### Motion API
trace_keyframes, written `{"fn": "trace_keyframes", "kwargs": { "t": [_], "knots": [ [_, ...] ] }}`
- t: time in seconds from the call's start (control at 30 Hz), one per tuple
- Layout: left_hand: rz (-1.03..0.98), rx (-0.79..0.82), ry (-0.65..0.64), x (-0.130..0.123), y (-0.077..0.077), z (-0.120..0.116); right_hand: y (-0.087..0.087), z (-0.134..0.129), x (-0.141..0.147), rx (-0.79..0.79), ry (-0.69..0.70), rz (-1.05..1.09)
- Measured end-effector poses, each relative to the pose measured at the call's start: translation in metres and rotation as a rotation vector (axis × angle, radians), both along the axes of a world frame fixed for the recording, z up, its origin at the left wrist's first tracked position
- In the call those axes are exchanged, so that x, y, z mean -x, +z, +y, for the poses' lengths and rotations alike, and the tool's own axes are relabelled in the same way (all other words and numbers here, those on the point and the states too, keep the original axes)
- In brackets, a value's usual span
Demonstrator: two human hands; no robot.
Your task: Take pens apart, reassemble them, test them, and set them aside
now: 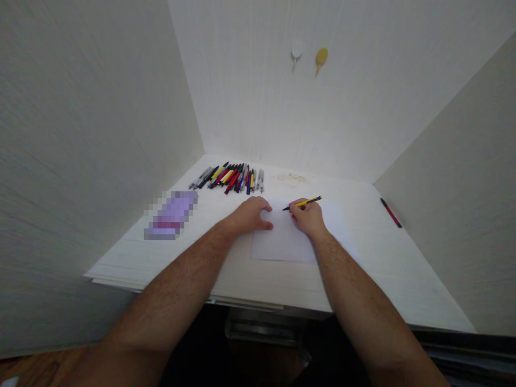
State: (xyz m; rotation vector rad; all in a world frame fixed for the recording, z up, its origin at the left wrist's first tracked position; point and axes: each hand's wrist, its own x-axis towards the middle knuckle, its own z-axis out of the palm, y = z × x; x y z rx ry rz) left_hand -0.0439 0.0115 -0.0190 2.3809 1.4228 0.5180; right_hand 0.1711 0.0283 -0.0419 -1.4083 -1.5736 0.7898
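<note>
1. Three pale walls enclose the workspace: left wall [100, 134], back wall [262, 113] and right wall [463, 188]. They bound movement on both sides and behind.
2. The white desk [403, 274] fills the space between them. Broad stretches of its surface run from the paper to the right wall and along the front edge.
3. The left forearm [193, 269] and right forearm [355, 285] cross that front edge, with desk surface visible between them.
4. A white sheet of paper [282, 247] lies flat near the middle, its near edge set back from the desk's front edge. The right forearm covers part of its right side.
5. A group of pens [234, 179] lies toward the back left, beyond the left hand, with desk showing between it and the paper.
6. A purple item [173, 212], blurred by pixels, lies near the left wall, well apart from the paper.
7. The left hand [253, 215] rests at the paper's left edge, thumb and fingers spread apart.
8. The right hand [309, 219] is over the paper, fingers closed round a yellow pen [308, 202].
9. Two round-topped pieces, one white [296, 51] and one yellow [321, 56], are on the back wall.
10. A red-and-black pen [391, 213] lies just beside the right wall.
11. The yellow pen slants over the paper, black tip toward the left hand; whether the tip touches, I cannot tell.
</note>
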Motion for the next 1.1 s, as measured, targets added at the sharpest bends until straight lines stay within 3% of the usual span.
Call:
{"fn": "trace_keyframes", "kwargs": {
  "t": [0.27, 0.97, 1.1],
  "knots": [
    [-0.007, 0.012, 0.022, -0.0002, 0.0003, -0.0003, 0.0023, -0.0033, 0.0018, 0.022, -0.012, 0.084],
    [0.023, -0.027, 0.001, 0.0026, -0.0043, 0.001, 0.0026, -0.0027, -0.0012, 0.011, -0.048, 0.001],
    [0.023, -0.013, 0.009, 0.0015, -0.0007, -0.0009, 0.0031, -0.0039, 0.002, -0.005, -0.102, 0.146]
  ]
}}
